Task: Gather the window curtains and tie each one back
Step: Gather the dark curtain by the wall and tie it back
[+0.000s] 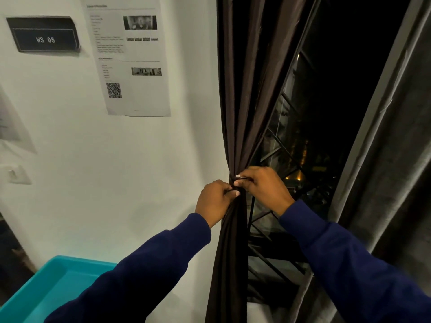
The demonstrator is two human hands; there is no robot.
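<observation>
A dark brown curtain (pixel 240 94) hangs at the left edge of the window and is bunched into a narrow waist at mid height. My left hand (pixel 213 201) pinches the bunch from the left. My right hand (pixel 263 185) grips it from the right, fingertips on a thin dark tie band (pixel 235 180) around the waist. Both hands touch each other at the bunch. A second, grey curtain (pixel 387 159) hangs loose at the right side of the window.
Behind the curtains is a dark window with a black metal grille (pixel 279 148). The white wall on the left carries a printed sheet (pixel 130 54) and a black "WS 05" sign (pixel 44 36). A turquoise bin (pixel 53 283) stands low at the left.
</observation>
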